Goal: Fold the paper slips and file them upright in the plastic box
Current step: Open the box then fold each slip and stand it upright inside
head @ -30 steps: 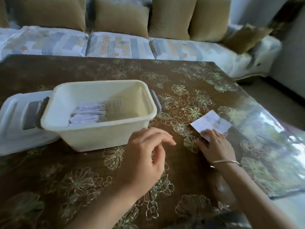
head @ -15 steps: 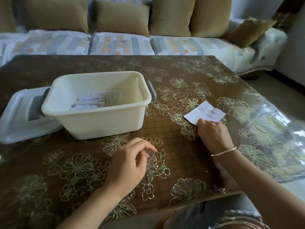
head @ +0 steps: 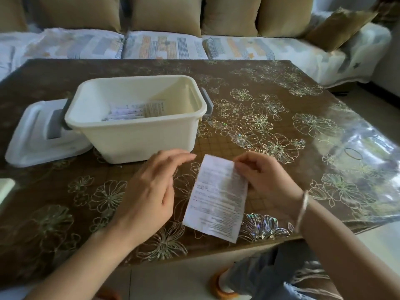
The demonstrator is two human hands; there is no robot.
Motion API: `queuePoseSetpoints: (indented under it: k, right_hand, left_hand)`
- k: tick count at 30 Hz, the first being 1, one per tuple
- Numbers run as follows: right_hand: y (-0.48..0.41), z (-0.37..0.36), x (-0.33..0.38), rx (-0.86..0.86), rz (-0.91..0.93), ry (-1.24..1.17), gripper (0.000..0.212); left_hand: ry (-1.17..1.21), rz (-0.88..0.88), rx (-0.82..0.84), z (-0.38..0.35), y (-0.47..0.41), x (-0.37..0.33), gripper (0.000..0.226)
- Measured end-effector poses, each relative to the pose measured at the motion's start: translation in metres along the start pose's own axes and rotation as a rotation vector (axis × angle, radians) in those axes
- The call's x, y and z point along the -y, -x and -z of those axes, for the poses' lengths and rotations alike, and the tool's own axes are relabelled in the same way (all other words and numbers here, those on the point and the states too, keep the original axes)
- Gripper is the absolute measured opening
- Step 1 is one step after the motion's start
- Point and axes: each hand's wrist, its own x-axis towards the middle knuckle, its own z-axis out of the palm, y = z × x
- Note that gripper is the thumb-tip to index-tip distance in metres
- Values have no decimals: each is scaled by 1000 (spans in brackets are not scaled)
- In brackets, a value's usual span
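Observation:
A white printed paper slip (head: pixel 217 195) lies unfolded on the table near the front edge, lengthwise toward me. My right hand (head: pixel 263 176) pinches its upper right edge between thumb and fingers. Just left of the slip, my left hand (head: pixel 151 187) hovers with fingers spread and holds nothing. Behind the hands stands the cream plastic box (head: pixel 138 135), open at the top. Several folded slips (head: pixel 127 111) stand inside it toward its left side.
The box's white lid (head: pixel 43 135) with a grey handle lies left of the box. The table carries a brown flowered cloth (head: pixel 270 118) under clear plastic. A sofa with cushions (head: pixel 164 14) runs behind the table. A pale object (head: pixel 5 187) shows at the left edge.
My right hand has dragged the slip from the table's middle right toward the front edge, in front of the box. My left hand has moved up next to the slip.

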Motion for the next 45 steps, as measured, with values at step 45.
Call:
queuePoseSetpoints:
  k: [45]
  right_hand:
    - [14, -77, -23, -300, 355, 626, 48]
  left_hand:
    - [-12, 369, 71, -31, 24, -9, 74]
